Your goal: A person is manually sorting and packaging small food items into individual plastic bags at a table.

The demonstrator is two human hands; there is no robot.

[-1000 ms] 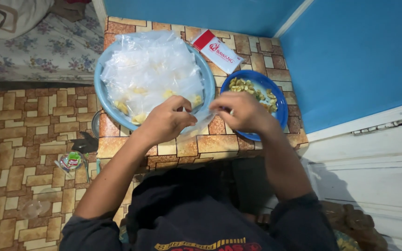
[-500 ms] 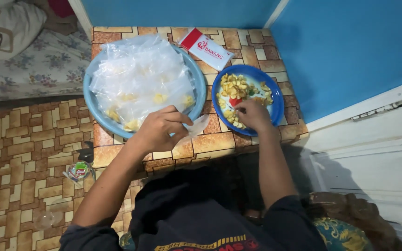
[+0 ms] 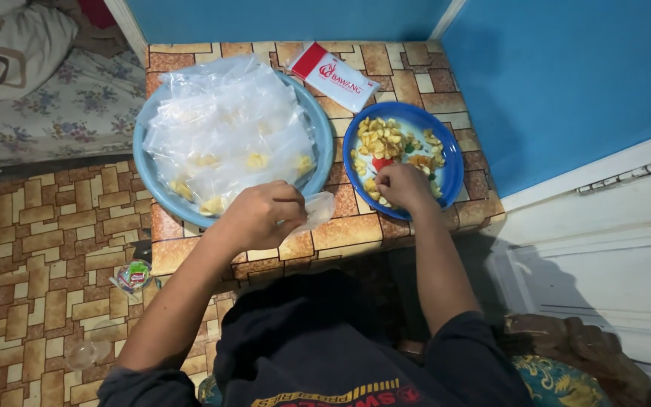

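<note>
Meanwhile, our left hand pinched a small clear bag on the near table, just below the light basin of packets. Our right hand had fingers bunched on chips in the blue bowl.

Red-and-white flat packet: upper centre, lying on the patterned tabletop. Floral-print bedding with a pale cushion: upper left. Brick-patterned floor covering: left side. Small clear wrapper with green and red contents: on the floor, lower left. Blue wall: upper right. White panelled door: right edge.
</note>
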